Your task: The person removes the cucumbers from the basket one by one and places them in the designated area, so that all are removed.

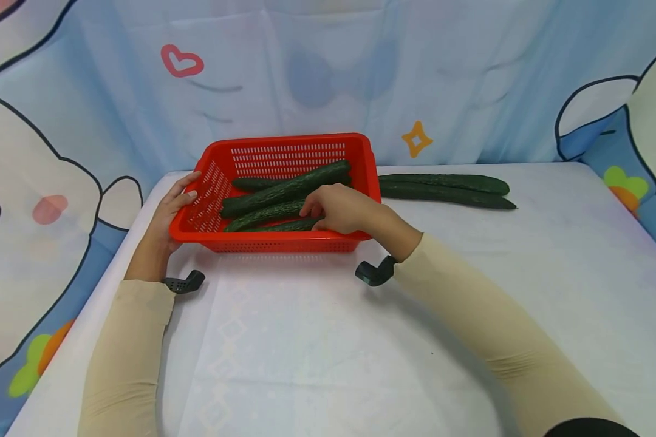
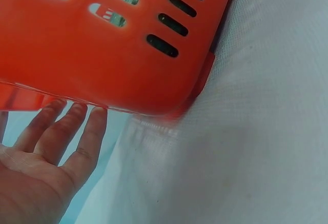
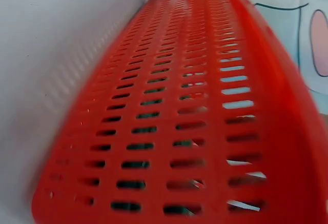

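Observation:
A red plastic basket (image 1: 284, 244) with slotted walls stands on the table; several dark green cucumbers (image 1: 284, 195) lie lengthwise in it. My left hand (image 1: 166, 212) holds the basket's left rim, its fingertips meeting the edge in the left wrist view. Over the front right rim reaches my right hand (image 1: 344, 209). Its curled fingers and thumb grip the nearest cucumber (image 1: 287, 226) inside, though the fingertips are partly hidden. The right wrist view shows the slotted front wall (image 3: 154, 101), with the right hand out of sight.
Two more cucumbers (image 1: 448, 190) lie side by side on the white tablecloth (image 1: 317, 340), just right of the basket. Behind the table hangs a light blue cartoon curtain (image 1: 328, 79). A dark rounded object (image 1: 590, 428) shows at the bottom right edge.

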`<state>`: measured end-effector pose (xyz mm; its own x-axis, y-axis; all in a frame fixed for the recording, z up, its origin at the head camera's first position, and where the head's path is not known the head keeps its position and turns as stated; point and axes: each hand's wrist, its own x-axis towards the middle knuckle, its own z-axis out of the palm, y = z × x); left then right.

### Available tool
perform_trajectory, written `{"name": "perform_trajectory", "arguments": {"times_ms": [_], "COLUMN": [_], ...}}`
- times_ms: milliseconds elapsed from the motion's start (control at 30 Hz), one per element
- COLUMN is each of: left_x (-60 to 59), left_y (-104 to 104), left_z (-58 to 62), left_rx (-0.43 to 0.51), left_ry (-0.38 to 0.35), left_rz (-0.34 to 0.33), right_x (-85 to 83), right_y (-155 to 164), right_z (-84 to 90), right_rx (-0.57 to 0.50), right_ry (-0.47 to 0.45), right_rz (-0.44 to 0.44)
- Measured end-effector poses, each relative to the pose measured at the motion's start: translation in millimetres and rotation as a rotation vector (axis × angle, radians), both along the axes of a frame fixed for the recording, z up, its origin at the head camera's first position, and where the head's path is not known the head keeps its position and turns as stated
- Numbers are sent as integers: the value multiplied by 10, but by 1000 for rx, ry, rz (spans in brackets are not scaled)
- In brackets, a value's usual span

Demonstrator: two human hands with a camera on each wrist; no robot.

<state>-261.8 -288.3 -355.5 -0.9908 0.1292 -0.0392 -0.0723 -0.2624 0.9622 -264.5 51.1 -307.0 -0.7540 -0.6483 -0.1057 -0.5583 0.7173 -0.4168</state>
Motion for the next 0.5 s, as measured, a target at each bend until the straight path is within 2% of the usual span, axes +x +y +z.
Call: {"name": "perform_trajectory", "arguments": {"times_ms": [267, 500], "left_x": [-3, -2], "left_y": [11, 5], "left_z": [-13, -10], "left_rx": [18, 11], "left_ry": [-1, -3], "left_rz": [-13, -8], "right_x": [-123, -139], "right_y": [-180, -226], "right_z": [-128, -165], "right_rx": [-43, 7], "right_ry": [-62, -79], "right_rz": [25, -8]}}
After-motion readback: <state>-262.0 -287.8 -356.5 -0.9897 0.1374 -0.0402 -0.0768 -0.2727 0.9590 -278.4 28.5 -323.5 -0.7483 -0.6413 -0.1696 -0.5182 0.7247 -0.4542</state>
